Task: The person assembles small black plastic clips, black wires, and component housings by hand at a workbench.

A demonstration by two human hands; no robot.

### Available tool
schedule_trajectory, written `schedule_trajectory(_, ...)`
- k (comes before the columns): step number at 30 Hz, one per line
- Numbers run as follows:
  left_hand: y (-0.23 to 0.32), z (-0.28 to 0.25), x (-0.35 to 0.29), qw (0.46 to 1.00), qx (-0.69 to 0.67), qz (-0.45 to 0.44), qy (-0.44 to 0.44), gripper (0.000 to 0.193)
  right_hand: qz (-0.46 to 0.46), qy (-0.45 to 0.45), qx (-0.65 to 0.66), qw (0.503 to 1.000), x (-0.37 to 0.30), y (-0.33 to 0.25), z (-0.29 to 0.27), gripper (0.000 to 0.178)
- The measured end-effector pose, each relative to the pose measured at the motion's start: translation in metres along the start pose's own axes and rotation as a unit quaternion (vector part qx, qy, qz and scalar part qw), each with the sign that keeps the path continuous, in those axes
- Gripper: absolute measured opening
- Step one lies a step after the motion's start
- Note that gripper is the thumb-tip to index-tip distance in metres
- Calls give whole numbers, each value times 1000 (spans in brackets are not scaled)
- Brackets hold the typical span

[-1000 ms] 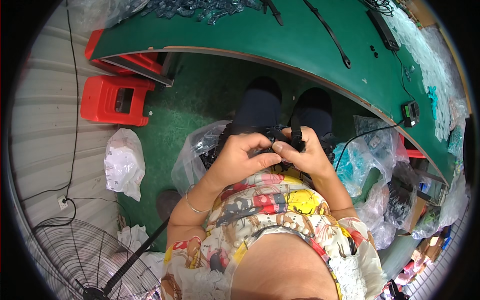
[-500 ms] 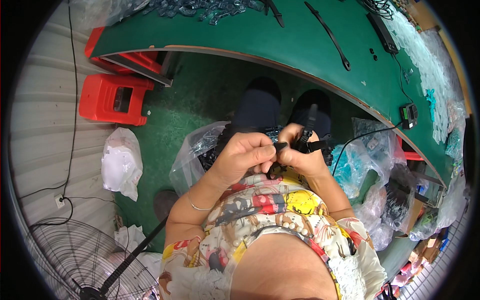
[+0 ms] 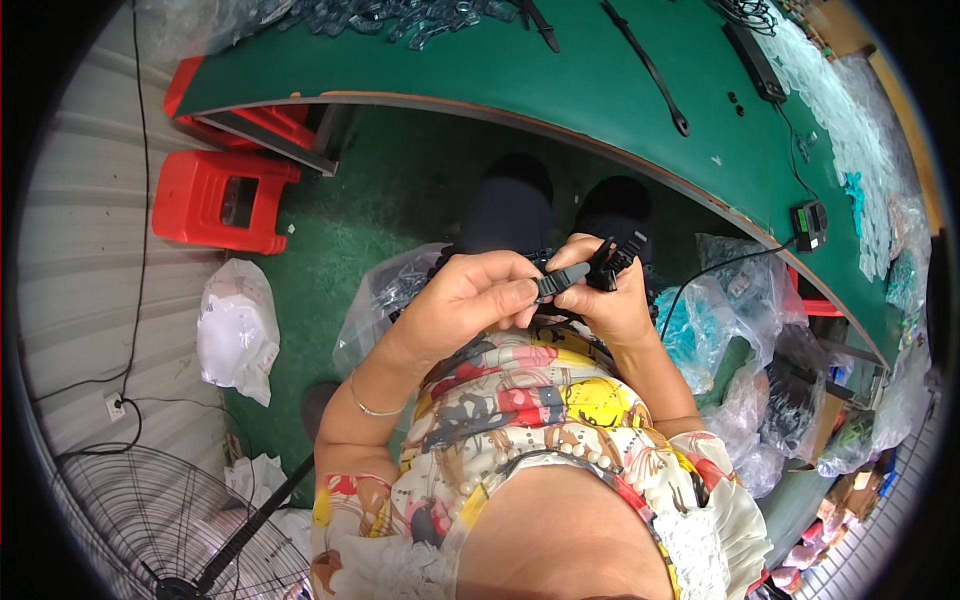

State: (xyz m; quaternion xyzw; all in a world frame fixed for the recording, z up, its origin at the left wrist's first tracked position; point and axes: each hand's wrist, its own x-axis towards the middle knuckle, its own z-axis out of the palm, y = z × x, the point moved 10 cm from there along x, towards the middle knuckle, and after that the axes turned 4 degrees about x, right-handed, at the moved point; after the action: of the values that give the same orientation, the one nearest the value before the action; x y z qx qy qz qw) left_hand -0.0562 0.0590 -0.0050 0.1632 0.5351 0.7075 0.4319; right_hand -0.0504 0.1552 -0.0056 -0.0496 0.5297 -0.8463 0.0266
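Both hands meet over my lap, above the dark trousers. Between thumb and fingertips of my left hand is the ribbed end of a black strap; its tip reaches to the right thumb. More black ribbed straps stick up, bunched, from my right hand, whose fingers curl round them. How the straps join is hidden by the fingers. A clear plastic bag with dark pieces in it lies beyond my left forearm.
The curved green table carries dark translucent parts, a long black strap and a charger on a cable. A red stool, a white bag and a fan stand left. Filled plastic bags lie right.
The strap end in my left hand has turned and now shows its ribbed face. The straps in my right hand have tilted rightward. The whole view has shifted slightly.
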Motion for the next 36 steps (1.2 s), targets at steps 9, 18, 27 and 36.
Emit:
schedule_trajectory(9, 3, -17, 10, 984, 177, -13, 34, 16, -6, 136, -152, 979, -17, -47, -47, 25)
schedule_trajectory(18, -52, -65, -8, 956, 293, -24, 4, 18, 78, 150, -335, 927, -70, -73, -90, 29)
schedule_trajectory(27, 9, -115, -5, 730, 637, 132, 210, 20, 160, 60, -52, 984, -42, -19, -50, 18)
schedule_trajectory(36, 139, -180, 100, 570, 643, 268, 436, 22, 178, 93, 96, 975, -6, 9, -22, 8)
